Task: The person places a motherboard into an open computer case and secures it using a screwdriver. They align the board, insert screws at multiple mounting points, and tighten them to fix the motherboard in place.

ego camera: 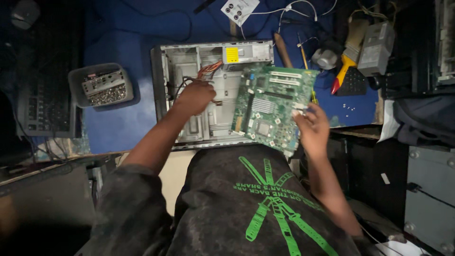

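An open grey computer case (163, 80) lies on its side on a blue mat. My right hand (313, 127) grips the right edge of a green motherboard (275, 106), held tilted over the case's right side. My left hand (195, 96) reaches inside the case, fingers curled among dark and orange cables (208, 70); whether it grips one is unclear. A power supply with a yellow label (246, 53) sits in the case's far corner.
A grey tray of screws and metal parts (100, 85) sits left of the case. A black keyboard (45, 102) lies far left. A yellow-handled tool (342, 76), a screwdriver (303, 57), a second power supply (377, 47) and loose screws (348, 109) lie to the right.
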A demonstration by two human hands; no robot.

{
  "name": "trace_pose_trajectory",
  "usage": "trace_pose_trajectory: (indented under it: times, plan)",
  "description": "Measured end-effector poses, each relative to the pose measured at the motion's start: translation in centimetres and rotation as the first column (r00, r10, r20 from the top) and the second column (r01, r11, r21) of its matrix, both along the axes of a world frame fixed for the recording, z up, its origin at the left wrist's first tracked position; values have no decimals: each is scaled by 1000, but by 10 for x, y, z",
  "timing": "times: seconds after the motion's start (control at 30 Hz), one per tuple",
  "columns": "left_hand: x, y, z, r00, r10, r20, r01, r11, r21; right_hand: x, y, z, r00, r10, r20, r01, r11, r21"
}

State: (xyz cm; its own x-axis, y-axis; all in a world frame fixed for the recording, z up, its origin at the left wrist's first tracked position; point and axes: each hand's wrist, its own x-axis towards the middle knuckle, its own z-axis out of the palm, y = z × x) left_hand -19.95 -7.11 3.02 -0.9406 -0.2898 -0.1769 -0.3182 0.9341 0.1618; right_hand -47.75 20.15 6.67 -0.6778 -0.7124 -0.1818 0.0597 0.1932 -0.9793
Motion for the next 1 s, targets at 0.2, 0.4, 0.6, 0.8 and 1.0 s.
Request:
trace_pose_trajectory:
  times: [0.2, 0.4, 0.6, 0.8, 1.0]
  plan:
    - [68, 2, -9, 916, 30, -401, -35, 999, -7, 17, -47, -38, 985, 158, 64, -159, 987, 22]
    - [81, 15, -15, 881, 179, -438, -146, 983, 107, 31, -72, -61, 978, 188, 89, -196, 976, 95]
    - [70, 40, -11, 919, 304, -252, -278, 951, 134, 29, -89, -56, 974, 213, 79, -220, 972, 81]
    - [72, 36, -13, 912, 354, -207, -312, 927, 210, 26, -89, -41, 963, 245, 111, -250, 968, 25]
    - [75, 34, -8, 927, 352, -131, -301, 904, 303, 29, -89, -49, 965, 249, 86, -254, 965, 65]
